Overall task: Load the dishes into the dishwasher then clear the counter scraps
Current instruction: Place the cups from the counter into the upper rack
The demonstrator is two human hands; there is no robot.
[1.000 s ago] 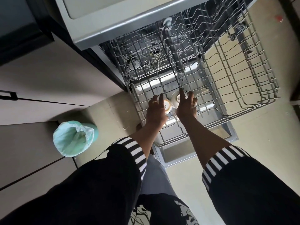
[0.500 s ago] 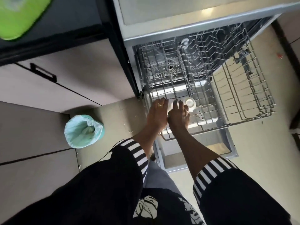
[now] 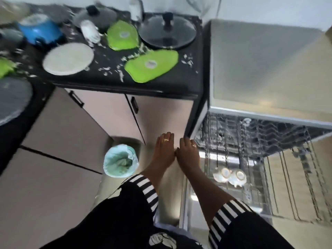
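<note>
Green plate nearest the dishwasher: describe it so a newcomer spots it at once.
Find the black counter left of the open dishwasher. Near its front right corner, among white scraps, lies a lime-green plate. Unlike the green plate further back beside the glass pot lid, this one sits closest to the counter's front edge.

Pale cabinets (image 3: 62, 132) with dark handles (image 3: 76, 101) are standing at left; a lined bin (image 3: 120, 160) is sitting on the glossy floor (image 3: 168, 198), which is reflecting soft light.
</note>
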